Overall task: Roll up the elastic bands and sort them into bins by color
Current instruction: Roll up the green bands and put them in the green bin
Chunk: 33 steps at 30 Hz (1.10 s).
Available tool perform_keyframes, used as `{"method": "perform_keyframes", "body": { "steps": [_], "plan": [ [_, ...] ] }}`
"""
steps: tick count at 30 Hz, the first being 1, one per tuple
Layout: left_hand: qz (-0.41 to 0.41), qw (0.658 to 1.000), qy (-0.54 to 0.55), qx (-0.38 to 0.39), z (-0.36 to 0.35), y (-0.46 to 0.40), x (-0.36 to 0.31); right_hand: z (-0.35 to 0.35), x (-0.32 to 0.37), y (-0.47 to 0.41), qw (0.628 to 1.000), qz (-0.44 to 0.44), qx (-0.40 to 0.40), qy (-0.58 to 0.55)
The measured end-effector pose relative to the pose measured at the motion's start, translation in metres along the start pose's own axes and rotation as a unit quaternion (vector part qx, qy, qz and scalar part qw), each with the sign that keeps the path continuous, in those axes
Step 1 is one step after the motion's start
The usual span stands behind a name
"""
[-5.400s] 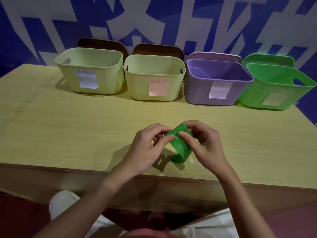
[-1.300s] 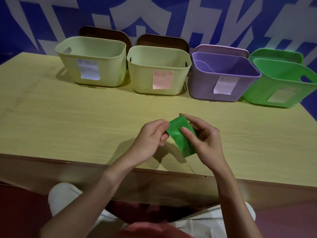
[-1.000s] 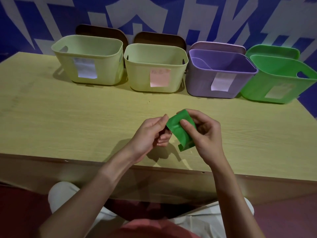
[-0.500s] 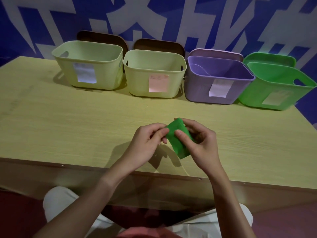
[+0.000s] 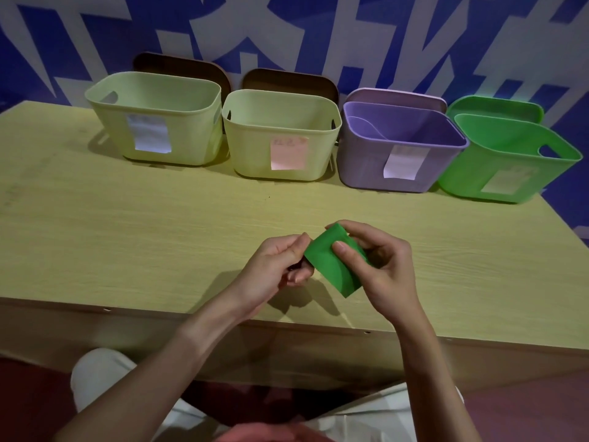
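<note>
1. The person is sitting at the near edge of the desk (image 5: 127, 237), both hands raised just above its surface, roughly midway along that edge.
2. The green elastic band (image 5: 331, 266) is being held between the two hands, clear of the desktop; it is showing as a flat, wide strip folded or partly rolled over on itself.
3. The right hand (image 5: 379, 266) is gripping the band: thumb pressing on the facing side, the other fingers curling behind it.
4. The left hand (image 5: 277, 266) is pinching the band's left edge between thumb and curled fingers.
5. Handling judgement: the band is looking thin, light and limp, bending readily under the thumb. Being stretchy, it is likely to spring open if the grip is loosened. Best hold appears to be across the roll itself, thumb on the loose end.
6. Along the far edge four bins are standing in a row: a pale green bin (image 5: 153, 122) at the left, a second pale green bin (image 5: 280, 135), a purple bin (image 5: 398, 148), and a bright green bin (image 5: 510, 161) at the far right corner. Each is carrying a paper label; writing illegible.
7. The bright green bin is looking like the matching destination.
</note>
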<state>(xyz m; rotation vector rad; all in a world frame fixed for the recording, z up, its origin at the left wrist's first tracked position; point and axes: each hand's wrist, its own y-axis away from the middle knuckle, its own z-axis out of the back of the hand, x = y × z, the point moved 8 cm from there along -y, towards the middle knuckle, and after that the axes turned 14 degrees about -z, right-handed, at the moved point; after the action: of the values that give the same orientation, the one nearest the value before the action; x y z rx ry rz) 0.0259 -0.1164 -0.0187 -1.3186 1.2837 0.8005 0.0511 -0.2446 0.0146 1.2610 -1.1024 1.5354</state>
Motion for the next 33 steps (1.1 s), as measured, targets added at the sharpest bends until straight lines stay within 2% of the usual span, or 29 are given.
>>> {"method": "perform_keyframes", "body": {
  "steps": [3,5,10,14,17,20,23,30,33],
  "plan": [
    [-0.048,0.99,-0.13,-0.015,0.01,-0.003,-0.003,0.002,-0.006,-0.002,1.0,-0.008,-0.018,0.016],
    [-0.078,0.981,-0.177,-0.032,0.016,-0.003,-0.006,0.004,-0.012,-0.002,0.999,-0.019,-0.026,0.02],
    [-0.096,0.975,-0.199,-0.025,0.012,0.001,-0.009,0.002,-0.019,-0.004,0.999,-0.033,-0.033,0.022],
    [-0.112,0.958,-0.258,-0.053,0.018,0.004,-0.01,-0.006,-0.021,-0.005,0.999,-0.045,-0.009,0.016],
    [-0.112,0.961,-0.238,-0.085,0.023,0.005,-0.012,-0.007,-0.021,-0.004,0.999,-0.026,0.01,0.036],
    [-0.073,0.984,-0.131,-0.097,0.021,0.005,-0.003,-0.004,-0.02,-0.006,0.998,-0.006,-0.001,0.067],
    [-0.033,0.994,-0.052,-0.091,0.015,0.006,0.008,-0.007,-0.016,-0.006,0.999,-0.006,0.012,0.047],
    [0.007,0.997,-0.08,-0.02,0.011,0.004,0.017,-0.004,-0.015,-0.005,0.999,-0.021,0.005,0.024],
    [0.006,0.99,-0.141,-0.016,0.017,0.001,0.017,-0.003,-0.015,-0.006,0.999,-0.025,-0.001,0.033]
  ]
}}
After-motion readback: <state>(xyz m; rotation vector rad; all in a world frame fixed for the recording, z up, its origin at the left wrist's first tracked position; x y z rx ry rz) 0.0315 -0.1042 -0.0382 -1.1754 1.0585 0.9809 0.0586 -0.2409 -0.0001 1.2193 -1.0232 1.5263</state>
